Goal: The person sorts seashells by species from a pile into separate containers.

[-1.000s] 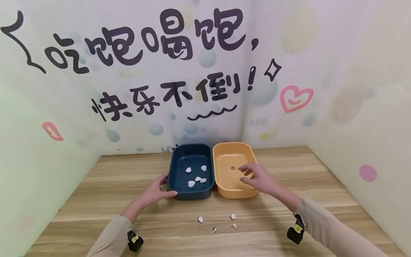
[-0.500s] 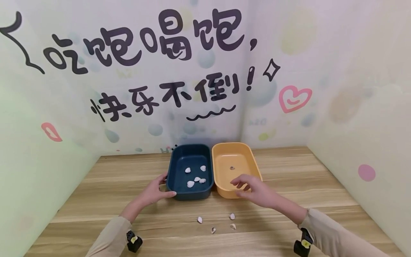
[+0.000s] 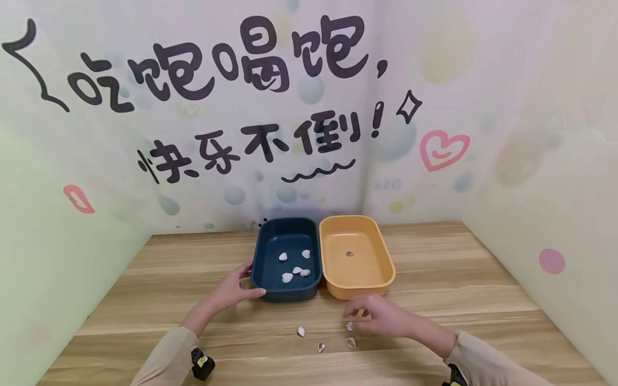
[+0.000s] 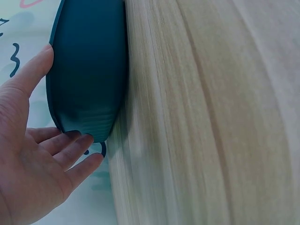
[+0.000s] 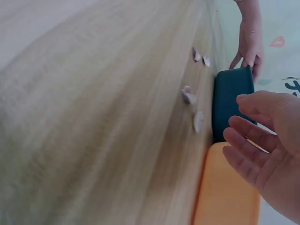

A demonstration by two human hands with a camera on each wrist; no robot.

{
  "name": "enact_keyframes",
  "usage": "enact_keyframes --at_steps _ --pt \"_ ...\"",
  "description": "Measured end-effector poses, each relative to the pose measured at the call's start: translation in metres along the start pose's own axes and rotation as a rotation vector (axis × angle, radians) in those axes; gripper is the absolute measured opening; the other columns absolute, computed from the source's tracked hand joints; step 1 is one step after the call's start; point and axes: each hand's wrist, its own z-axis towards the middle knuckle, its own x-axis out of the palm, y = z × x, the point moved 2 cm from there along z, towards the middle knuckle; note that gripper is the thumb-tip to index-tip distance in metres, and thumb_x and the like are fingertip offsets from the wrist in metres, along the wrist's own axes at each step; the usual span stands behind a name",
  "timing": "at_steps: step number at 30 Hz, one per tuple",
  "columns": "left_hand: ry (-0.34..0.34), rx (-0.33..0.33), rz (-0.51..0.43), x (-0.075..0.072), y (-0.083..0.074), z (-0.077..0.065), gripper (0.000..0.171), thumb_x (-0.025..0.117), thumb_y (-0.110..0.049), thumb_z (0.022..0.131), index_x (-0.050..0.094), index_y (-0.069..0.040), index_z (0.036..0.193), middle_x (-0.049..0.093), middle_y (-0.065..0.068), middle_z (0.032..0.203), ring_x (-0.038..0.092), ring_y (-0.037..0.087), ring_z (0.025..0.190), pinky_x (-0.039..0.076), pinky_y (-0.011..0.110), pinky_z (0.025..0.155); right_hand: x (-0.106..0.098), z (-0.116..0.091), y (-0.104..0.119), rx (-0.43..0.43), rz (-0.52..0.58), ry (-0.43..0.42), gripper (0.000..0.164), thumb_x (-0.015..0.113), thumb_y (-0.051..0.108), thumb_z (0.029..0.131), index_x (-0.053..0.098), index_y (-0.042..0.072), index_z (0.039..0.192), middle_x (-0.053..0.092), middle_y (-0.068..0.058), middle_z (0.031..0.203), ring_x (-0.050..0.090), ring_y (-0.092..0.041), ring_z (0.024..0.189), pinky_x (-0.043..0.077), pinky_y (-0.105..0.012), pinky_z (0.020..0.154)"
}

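My left hand (image 3: 230, 289) touches the near left corner of a dark blue bin (image 3: 289, 295). In the left wrist view its thumb lies at the rim and its relaxed fingers (image 4: 70, 149) rest against the bin's wall. Several white seashells (image 3: 287, 277) lie inside this bin. My right hand (image 3: 383, 316) hovers in front of the yellow bin (image 3: 359, 292), its fingers loosely bent with nothing between them. Just below it are a white seashell (image 3: 349, 326), partly hidden by the hand, and a brownish seashell (image 3: 351, 342).
Two more seashells lie on the wooden table (image 3: 232, 354), a white seashell (image 3: 301, 332) and a darker seashell (image 3: 321, 347). One small grey-brown shell (image 3: 350, 253) sits in the yellow bin. A printed curtain (image 3: 241, 198) stands behind the bins, with side walls left and right.
My right hand has come back from over the yellow bin, down toward the seashells on the table. My left hand has stayed at the blue bin.
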Motion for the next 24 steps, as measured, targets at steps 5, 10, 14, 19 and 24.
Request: enact_keyframes --at_steps 5,10,14,19,24 --pt "0.001 -0.001 -0.007 0.001 0.000 0.000 0.081 0.072 -0.027 0.078 0.028 0.003 0.139 0.040 0.024 0.135 0.043 0.038 0.118 0.039 0.051 0.093 0.009 -0.001 -0.003 -0.006 0.010 0.048 0.014 0.063 0.001 0.080 0.068 0.004 0.093 0.064 0.000 0.092 0.058 -0.007 0.087 0.051 -0.021 0.072" --pt "0.007 0.000 -0.019 0.001 0.000 0.001 0.080 0.072 -0.026 0.078 0.029 0.004 0.138 0.040 0.024 0.134 0.043 0.038 0.118 0.039 0.051 0.093 0.014 0.003 -0.003 -0.034 -0.057 0.061 0.017 0.064 -0.003 0.077 0.069 0.003 0.093 0.064 0.000 0.091 0.057 -0.004 0.085 0.050 -0.018 0.072" --pt "0.012 0.006 -0.019 0.001 0.000 0.002 0.080 0.072 -0.026 0.078 0.029 0.004 0.138 0.040 0.024 0.134 0.043 0.039 0.118 0.039 0.052 0.093 0.014 0.004 -0.002 -0.068 -0.122 0.075 0.017 0.065 -0.004 0.076 0.070 0.003 0.090 0.065 0.001 0.087 0.056 -0.002 0.079 0.048 -0.016 0.068" --pt "0.009 0.003 -0.013 0.002 0.002 0.002 0.080 0.072 -0.027 0.078 0.029 0.003 0.138 0.040 0.024 0.135 0.043 0.039 0.118 0.039 0.052 0.093 0.014 0.003 -0.005 -0.128 -0.161 0.061 0.022 0.065 -0.010 0.070 0.071 0.005 0.085 0.066 0.001 0.081 0.056 -0.002 0.072 0.044 -0.011 0.063" --pt "0.006 -0.001 -0.019 0.002 0.003 0.002 0.079 0.072 -0.025 0.079 0.029 0.004 0.138 0.039 0.025 0.135 0.043 0.039 0.118 0.039 0.052 0.094 0.015 0.000 -0.013 -0.146 -0.142 0.023 0.023 0.063 -0.014 0.068 0.070 0.004 0.081 0.066 -0.001 0.079 0.058 -0.005 0.072 0.045 -0.010 0.063"
